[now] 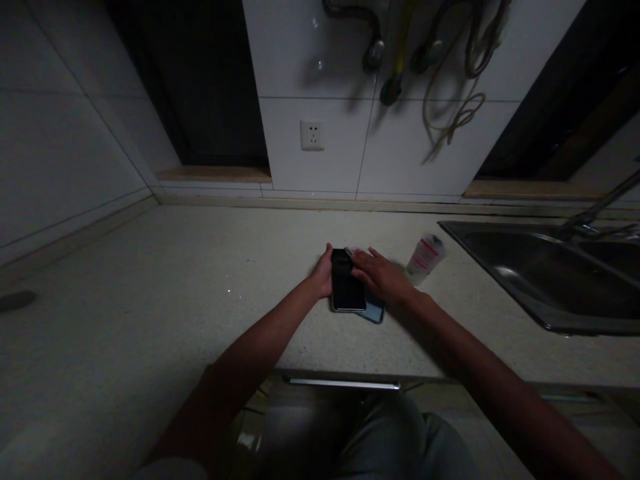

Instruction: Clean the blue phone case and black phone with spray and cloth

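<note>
A smartphone (349, 287) with a dark screen lies on the countertop, its top end pointing toward the wall. My left hand (323, 275) grips its left edge, thumb at the upper corner. Across the upper right of the screen lies my right hand (384, 277), fingers extended and pressing down. A thin white piece (349, 251), like tissue, peeks out at the fingertips; most of it is hidden. Partly beneath the phone and right hand is a light-blue phone case (373, 312). To the right of that hand is a clear plastic cup (426, 256) with red print.
A steel sink (500, 267) with a faucet (585, 220) is set into the counter (200, 293) on the right. Behind it, the tiled wall bears a socket (312, 136) and hanging hoses (483, 47). A dark blurred object (17, 301) lies far left. The scene is dim.
</note>
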{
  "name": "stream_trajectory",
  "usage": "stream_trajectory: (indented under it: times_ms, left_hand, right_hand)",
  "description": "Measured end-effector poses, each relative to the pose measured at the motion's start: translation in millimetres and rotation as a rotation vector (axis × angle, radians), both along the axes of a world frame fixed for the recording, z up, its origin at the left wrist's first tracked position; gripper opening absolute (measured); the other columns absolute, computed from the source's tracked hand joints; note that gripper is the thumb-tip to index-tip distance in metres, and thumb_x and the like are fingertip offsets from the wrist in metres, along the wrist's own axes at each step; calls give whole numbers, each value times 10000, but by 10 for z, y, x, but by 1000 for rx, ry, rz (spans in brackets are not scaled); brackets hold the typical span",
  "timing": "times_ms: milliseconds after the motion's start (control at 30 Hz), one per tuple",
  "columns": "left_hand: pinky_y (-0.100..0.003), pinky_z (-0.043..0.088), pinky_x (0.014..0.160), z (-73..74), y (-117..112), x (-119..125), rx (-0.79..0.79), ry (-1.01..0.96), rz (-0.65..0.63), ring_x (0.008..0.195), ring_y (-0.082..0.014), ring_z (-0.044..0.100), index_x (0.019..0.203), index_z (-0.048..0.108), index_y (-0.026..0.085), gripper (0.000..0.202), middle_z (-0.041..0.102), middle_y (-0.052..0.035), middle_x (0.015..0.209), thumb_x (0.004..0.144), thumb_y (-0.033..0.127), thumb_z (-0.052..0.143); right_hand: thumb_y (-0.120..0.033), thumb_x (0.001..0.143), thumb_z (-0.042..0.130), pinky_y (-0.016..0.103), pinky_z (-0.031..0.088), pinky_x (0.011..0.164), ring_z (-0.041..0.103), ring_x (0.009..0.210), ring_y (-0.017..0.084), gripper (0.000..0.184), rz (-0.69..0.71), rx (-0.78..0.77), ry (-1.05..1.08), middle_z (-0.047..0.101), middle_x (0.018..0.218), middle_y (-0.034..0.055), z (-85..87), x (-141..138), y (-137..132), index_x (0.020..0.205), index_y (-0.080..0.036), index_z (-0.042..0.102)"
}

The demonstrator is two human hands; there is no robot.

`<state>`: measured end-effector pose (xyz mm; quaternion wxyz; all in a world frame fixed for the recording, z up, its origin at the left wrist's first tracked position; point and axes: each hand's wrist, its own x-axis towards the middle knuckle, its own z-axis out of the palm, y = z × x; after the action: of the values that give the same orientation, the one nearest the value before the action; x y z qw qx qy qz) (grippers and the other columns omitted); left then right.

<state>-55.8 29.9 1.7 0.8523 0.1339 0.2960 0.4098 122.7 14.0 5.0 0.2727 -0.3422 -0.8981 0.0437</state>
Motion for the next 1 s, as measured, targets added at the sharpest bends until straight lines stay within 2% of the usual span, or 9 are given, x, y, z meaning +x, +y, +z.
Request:
stream_trajectory:
  times_ms: [100,233,433,500,567,633,700,867,1000]
  left_hand:
    - [-442,527,852,-14,11,10,3,-17,8,829,-285,715,1115,666,138,661,749,-135,929,956,665,300]
    - [-438,518,866,-7,-1,11,11,55,15,857,-288,711,1107,673,145,673,747,-126,921,945,685,306]
    - [-359,525,677,-38,8,-27,-12,128,11,594,-247,656,960,697,111,689,625,-70,567,947,680,308]
    - [-344,508,612,-59,16,-37,5,125,7,548,-240,636,940,699,103,718,633,-87,579,937,698,297]
    - [-352,519,634,-62,13,-41,41,94,23,624,-258,675,963,695,98,723,699,-135,707,950,683,269]
    - [-370,536,688,-45,-2,-41,64,72,31,713,-276,702,981,689,98,709,729,-159,804,961,664,261]
    - [-389,542,714,-21,-22,-39,54,81,15,712,-281,703,977,688,103,713,728,-151,790,951,680,270]
    - [-422,540,783,13,-56,-31,51,42,-22,743,-288,711,1085,687,109,696,741,-144,833,947,672,302]
    - [-436,538,819,19,-54,-22,52,71,-30,803,-297,720,1136,675,111,731,749,-157,885,950,682,257]
  right_hand:
    - [-438,1000,451,621,295,1187,455,1402,306,503,-56,-31,34,498,1493,123,-34,-63,140,1451,-222,506]
    - [-444,1006,435,613,297,1187,410,1431,297,507,-41,-64,77,473,1507,131,-93,-141,112,1454,-217,502]
    - [-394,997,498,608,254,1194,530,1345,268,391,297,-24,25,633,1354,121,-28,-148,-176,1326,-224,625]
    - [-365,995,508,578,250,1204,651,1205,238,297,393,-7,57,735,1196,77,12,-161,-260,1176,-250,714]
    - [-335,1001,491,511,328,1183,741,1002,194,280,435,-16,128,793,1008,30,40,-174,-305,1004,-271,764]
    - [-324,1009,466,451,423,1122,762,841,164,332,397,-34,192,802,869,4,50,-170,-302,887,-276,770]
    - [-342,1016,442,446,459,1088,758,843,167,350,279,-41,217,800,882,3,40,-137,-253,906,-282,768]
    - [-452,1018,380,565,384,1141,609,1257,261,425,-88,-67,225,680,1309,77,-85,12,-57,1302,-279,643]
    - [-518,1007,372,570,343,1170,457,1406,279,542,-158,-133,222,526,1484,116,-203,17,29,1463,-248,490]
